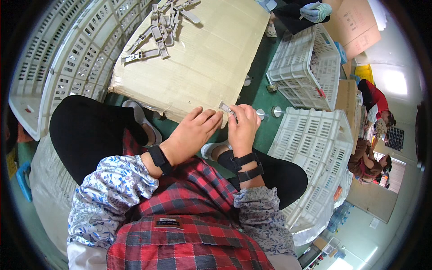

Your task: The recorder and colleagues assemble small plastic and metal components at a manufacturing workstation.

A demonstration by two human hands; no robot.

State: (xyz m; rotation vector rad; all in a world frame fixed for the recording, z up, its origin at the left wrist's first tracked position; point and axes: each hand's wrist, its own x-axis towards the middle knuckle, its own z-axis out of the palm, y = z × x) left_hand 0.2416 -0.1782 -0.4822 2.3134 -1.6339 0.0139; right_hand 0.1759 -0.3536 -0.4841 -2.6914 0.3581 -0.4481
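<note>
My right hand pinches a small beige-grey plastic part, long and narrow like a clip or latch, at the near right corner of a cardboard sheet. Beside it, my left hand rests its outstretched fingers at the cardboard's near edge and holds nothing that I can see. A loose pile of similar plastic parts lies on the far left of the cardboard. Just past my right fingers are small round metal-looking pieces; what they belong to is unclear.
White plastic crates stand on the left, at the right and at the far right. A striped glove lies on dark cloth at the back. Two other people sit farther off on the right, near cardboard boxes.
</note>
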